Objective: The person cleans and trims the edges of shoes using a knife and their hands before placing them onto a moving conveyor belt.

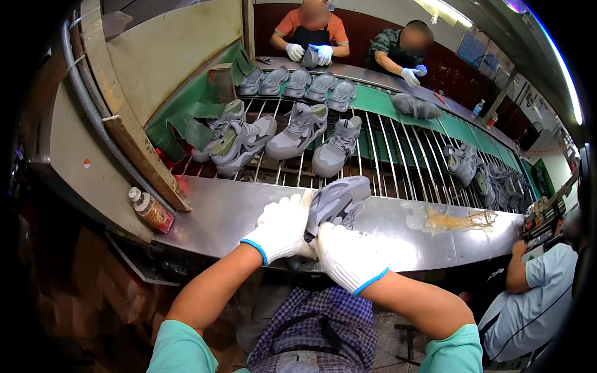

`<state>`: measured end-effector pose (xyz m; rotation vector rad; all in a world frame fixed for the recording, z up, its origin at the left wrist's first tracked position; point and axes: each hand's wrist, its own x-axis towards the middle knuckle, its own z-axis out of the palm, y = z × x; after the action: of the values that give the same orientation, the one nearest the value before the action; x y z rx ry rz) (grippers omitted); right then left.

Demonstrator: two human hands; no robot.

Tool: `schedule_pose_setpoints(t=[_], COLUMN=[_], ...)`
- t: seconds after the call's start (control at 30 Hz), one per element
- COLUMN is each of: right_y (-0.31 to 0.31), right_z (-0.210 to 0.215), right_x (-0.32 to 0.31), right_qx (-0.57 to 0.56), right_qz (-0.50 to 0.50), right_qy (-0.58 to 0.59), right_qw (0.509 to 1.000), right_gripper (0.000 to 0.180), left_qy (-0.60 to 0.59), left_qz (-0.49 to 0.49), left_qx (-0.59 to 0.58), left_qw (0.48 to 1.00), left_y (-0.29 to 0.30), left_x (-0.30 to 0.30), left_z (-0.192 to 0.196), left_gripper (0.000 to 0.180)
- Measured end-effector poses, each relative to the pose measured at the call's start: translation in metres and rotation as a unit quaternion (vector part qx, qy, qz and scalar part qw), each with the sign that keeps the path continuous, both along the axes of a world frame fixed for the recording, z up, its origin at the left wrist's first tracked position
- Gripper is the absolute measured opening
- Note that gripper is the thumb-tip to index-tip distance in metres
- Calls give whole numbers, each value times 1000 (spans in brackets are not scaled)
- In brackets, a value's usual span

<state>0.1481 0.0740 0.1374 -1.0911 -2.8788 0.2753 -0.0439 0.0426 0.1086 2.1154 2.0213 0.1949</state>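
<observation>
A grey sneaker (pixel 341 198) is held over the near metal ledge, tilted on its side with the sole edge turned up and its laces toward the right. My left hand (pixel 283 225), in a white knit glove with a blue cuff, is closed round the heel end. At the same end, from the near side, my right hand (pixel 349 256) grips with bent fingers, in a matching glove. The fingertips of both hands are partly hidden. Just beyond the held shoe, another grey sneaker (pixel 336 148) rests on the metal rods.
Grey sneakers (pixel 298 130) and a row of grey soles (pixel 298 82) lie on the roller rack (pixel 398 168). A bottle (pixel 151 210) stands left on the metal ledge (pixel 211 202). Two people in gloves work across; another person (pixel 535 292) sits at right.
</observation>
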Motion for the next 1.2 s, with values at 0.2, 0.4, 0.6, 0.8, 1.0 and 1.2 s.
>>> schedule_pose_setpoints(t=[0.2,0.4,0.6,0.8,1.0,1.2], right_y=[66,20,28,45,28,53], right_z=[-20,-30,-18,-9,-23,-3], right_x=[24,-6,1,12,9,25], right_qx=[162,135,-147,61,-44,-1], right_qz=[-29,-30,-62,34,68,13], right_qy=[-31,-17,57,8,28,-26], right_qw=[986,990,985,998,996,1000], right_gripper=[36,31,44,33,37,39], left_qy=[16,11,14,6,10,32], left_qz=[7,-3,-24,-27,-44,-49], left_qx=[-20,7,-9,-27,-24,-32], left_qw=[1000,1000,1000,999,999,998], left_y=[-7,-7,-14,-17,-13,-17], left_x=[-1,-3,-10,-11,-14,-18], left_z=[7,-5,4,6,9,3], left_gripper=[130,133,132,132,132,133])
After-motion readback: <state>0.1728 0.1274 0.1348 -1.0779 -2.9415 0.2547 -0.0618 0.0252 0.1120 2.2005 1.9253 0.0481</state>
